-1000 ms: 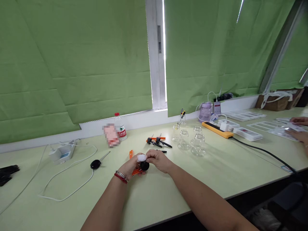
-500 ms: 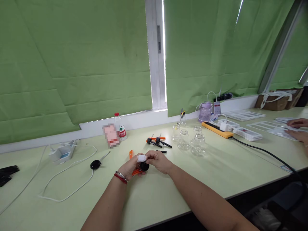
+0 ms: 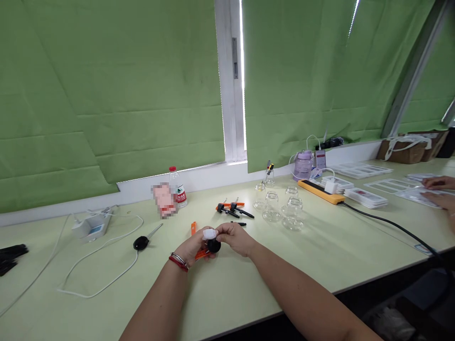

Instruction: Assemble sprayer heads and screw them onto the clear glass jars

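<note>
My left hand (image 3: 193,246) is closed around an orange strip (image 3: 202,254) with a black round part (image 3: 213,245) on it. A small white piece (image 3: 209,234) sits at the top of that bundle, by my left thumb. From the right, my right hand (image 3: 236,238) pinches at the edge of the white piece and the black part; what exactly lies between its fingertips is too small to make out. Just beyond my hands lie a loose orange strip (image 3: 193,228) and a black stick (image 3: 241,223). Farther back, two black devices with thin metal rods (image 3: 234,208) rest on orange strips.
Several clear glass jars (image 3: 272,208) stand to the right, before a yellow power strip (image 3: 322,192) and a purple bottle (image 3: 303,166). On the left are a black disc with a metal rod (image 3: 141,243), a white cable and a water bottle (image 3: 181,194). Another person's hands (image 3: 439,192) work at far right.
Almost nothing differs. Both hands stay in place around the bundle, with the black round part shifted very slightly to the right.
</note>
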A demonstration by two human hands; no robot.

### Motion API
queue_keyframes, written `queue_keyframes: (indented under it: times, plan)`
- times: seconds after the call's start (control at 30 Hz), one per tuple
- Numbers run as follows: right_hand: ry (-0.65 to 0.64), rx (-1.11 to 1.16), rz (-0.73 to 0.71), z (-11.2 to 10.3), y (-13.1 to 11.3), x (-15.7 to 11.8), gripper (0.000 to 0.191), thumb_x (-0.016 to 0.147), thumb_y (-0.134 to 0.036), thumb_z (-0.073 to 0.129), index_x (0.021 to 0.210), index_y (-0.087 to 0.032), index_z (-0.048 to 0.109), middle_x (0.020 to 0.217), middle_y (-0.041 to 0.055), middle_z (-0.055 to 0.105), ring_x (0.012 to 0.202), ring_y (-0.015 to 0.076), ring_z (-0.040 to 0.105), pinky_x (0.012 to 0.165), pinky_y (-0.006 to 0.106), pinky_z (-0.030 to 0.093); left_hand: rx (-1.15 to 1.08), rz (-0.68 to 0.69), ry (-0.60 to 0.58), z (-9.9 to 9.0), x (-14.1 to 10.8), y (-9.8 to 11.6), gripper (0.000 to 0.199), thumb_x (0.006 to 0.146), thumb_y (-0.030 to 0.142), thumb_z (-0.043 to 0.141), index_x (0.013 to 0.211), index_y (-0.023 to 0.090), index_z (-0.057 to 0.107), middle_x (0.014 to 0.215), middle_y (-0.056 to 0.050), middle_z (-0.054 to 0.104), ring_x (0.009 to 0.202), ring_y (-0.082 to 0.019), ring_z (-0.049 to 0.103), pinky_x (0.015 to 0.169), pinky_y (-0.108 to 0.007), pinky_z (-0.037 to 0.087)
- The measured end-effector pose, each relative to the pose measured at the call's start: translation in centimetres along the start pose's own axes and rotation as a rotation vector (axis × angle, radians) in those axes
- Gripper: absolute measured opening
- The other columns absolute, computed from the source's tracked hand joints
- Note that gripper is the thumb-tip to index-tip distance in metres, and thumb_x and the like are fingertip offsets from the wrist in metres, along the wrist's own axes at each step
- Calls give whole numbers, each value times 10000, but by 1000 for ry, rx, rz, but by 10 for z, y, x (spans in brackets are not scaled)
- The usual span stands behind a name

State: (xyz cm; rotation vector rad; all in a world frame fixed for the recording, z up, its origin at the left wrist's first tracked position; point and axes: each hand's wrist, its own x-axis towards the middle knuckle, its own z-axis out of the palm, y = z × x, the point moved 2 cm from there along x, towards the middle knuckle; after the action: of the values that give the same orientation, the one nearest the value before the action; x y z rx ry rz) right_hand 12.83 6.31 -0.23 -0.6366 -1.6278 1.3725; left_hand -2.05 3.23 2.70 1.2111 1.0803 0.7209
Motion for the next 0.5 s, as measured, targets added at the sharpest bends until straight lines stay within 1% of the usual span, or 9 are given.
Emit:
queue_keyframes:
  times: [0.3, 0.5]
  plan:
    - [20, -3, -18, 0, 2, 1, 116, 671, -147, 611, 757, -173, 683, 697, -18, 629, 680, 125, 532, 704, 275, 408, -1, -2, -4, 0, 0, 0, 368, 668, 445, 606, 913, 182, 525, 677, -34, 605, 524, -177, 599, 423, -230, 347]
    - [30, 46, -8, 1, 2, 1, 105, 643, -148, 653, 743, -172, 673, 673, -32, 626, 645, 116, 533, 670, 267, 413, -4, -6, 2, 1, 0, 1, 378, 656, 468, 608, 893, 187, 520, 677, -25, 605, 524, -175, 601, 421, -226, 351]
